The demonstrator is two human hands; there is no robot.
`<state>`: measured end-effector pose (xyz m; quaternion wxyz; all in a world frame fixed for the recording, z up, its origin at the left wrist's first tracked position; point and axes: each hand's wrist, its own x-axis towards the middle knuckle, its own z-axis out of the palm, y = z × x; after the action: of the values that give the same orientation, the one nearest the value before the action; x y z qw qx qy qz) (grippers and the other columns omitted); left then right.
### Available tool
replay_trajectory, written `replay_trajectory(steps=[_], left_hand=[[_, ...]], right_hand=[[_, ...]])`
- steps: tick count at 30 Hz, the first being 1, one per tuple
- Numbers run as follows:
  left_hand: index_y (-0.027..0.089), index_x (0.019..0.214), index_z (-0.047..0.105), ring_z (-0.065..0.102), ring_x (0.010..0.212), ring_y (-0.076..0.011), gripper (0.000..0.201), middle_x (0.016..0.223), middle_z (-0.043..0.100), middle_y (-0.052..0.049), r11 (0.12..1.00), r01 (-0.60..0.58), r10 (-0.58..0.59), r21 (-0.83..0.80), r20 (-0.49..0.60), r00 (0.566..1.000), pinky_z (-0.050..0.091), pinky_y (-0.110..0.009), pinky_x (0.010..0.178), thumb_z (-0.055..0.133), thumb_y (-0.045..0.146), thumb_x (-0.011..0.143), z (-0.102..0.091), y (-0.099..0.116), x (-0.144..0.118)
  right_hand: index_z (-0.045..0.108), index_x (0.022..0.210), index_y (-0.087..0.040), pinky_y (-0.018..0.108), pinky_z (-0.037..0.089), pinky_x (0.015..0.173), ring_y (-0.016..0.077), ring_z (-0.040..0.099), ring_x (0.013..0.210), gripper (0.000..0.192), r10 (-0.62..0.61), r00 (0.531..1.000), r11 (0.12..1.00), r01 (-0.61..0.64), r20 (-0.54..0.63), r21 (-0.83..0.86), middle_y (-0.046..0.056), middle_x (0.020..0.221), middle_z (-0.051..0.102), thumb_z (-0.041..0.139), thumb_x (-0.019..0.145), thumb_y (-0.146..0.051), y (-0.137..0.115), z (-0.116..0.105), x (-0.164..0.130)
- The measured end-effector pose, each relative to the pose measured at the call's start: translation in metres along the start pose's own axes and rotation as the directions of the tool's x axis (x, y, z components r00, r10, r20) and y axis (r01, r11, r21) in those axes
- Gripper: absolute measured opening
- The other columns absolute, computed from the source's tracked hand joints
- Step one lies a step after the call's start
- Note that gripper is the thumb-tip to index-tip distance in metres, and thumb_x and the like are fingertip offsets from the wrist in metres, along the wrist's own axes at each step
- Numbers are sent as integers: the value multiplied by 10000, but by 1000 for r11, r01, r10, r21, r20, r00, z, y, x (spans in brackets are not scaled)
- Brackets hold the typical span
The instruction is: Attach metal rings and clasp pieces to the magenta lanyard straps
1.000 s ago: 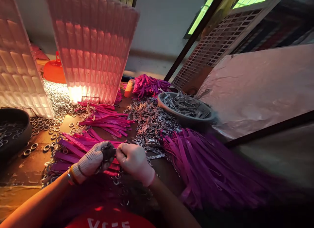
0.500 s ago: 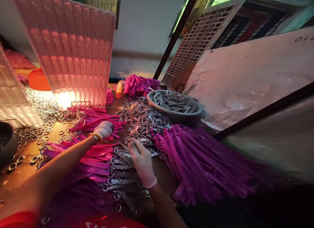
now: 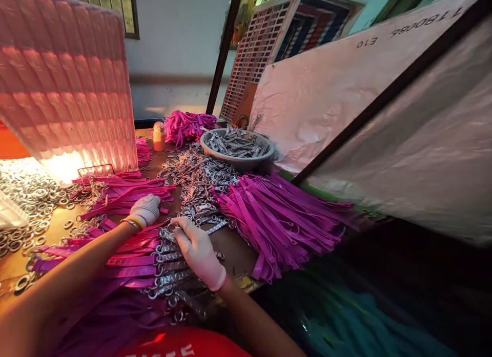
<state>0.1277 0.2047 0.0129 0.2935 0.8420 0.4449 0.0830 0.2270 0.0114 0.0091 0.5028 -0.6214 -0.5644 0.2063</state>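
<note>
My left hand (image 3: 145,211), in a white knit glove, is closed just over the bright pink straps (image 3: 126,193); whatever its fingers grip is hidden. The fingers of my gloved right hand (image 3: 200,254) pinch a small metal ring (image 3: 172,224) a short way to the right of the left hand. Below both hands lies a row of pink straps (image 3: 132,259) joined by rings to flat silver metal pieces (image 3: 172,280). Beyond the right fingertips spreads a heap of loose silver metal pieces (image 3: 192,177).
A grey basin (image 3: 238,154) full of metal pieces stands at the back. Purple straps (image 3: 280,213) lie piled on the right. Loose rings (image 3: 26,203) cover the left side under a bright light, beside a tall ribbed pink panel (image 3: 77,90). A small bottle (image 3: 159,137) stands behind.
The view has swung to the right, so everything sits further left. Both hands keep nearly the same places over the straps, the right hand still pinching.
</note>
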Motion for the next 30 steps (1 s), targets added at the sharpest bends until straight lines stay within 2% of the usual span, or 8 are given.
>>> replay_trajectory(steps=[4,7,9,11,15,20,22,30], left_hand=[[153,890,700,493,427,-127,189,555,579,-17,963,15,1,-270,59,998,355,-220,422,565,275,837,-27,-12,-62],[161,1041,657,391,382,-84,290,535,518,28,658,150,-29,-738,174,984,281,-175,359,614,337,815,-36,-18,-112],[162,974,633,377,386,-68,309,551,502,37,468,200,-48,-861,201,978,256,-158,339,687,400,784,-35,-18,-138],[167,863,593,347,371,-55,336,552,484,44,415,207,-81,-886,191,978,235,-158,319,705,475,783,-30,-17,-155],[179,781,543,379,384,-59,295,574,511,37,463,146,-123,-874,99,987,291,-168,351,683,438,794,-23,-15,-172],[170,752,653,500,530,-107,128,626,611,-8,831,-58,8,-553,-93,996,393,-188,492,649,287,801,-23,-18,-173],[166,735,690,561,656,-135,88,716,673,-32,882,-146,98,-448,-129,987,440,-196,595,657,239,772,-22,-24,-169],[143,797,635,460,439,-90,134,565,563,5,627,33,-41,-779,10,999,351,-192,444,593,268,777,-7,-52,-169]], right_hand=[[675,1162,-234,268,494,920,168,681,1009,259,-76,996,996,74,40,41,22,1103,748,486,991,-276,-9,4,3],[668,1208,-244,248,497,878,162,699,952,277,-143,982,989,147,124,-27,22,1081,762,474,1013,-276,-20,12,7],[648,1252,-229,251,487,856,175,702,945,294,-194,966,962,221,169,-161,47,1080,762,474,1019,-265,-29,20,9],[632,1268,-208,258,473,809,193,700,924,301,-224,946,893,296,235,-339,73,1043,757,468,1018,-246,-39,26,10],[624,1185,-186,266,423,649,201,676,791,270,-191,897,681,414,399,-604,95,932,716,417,1012,-193,-55,33,10],[598,1142,-158,291,397,591,227,661,775,254,-153,845,552,503,513,-665,124,936,683,400,984,-141,-60,36,11],[600,1122,-163,292,407,609,226,657,791,242,-160,852,572,492,499,-656,120,945,682,397,991,-155,-58,38,12],[486,1361,-147,287,443,675,228,687,875,432,-101,861,649,436,498,-623,113,1037,711,579,981,-330,-53,47,15]])
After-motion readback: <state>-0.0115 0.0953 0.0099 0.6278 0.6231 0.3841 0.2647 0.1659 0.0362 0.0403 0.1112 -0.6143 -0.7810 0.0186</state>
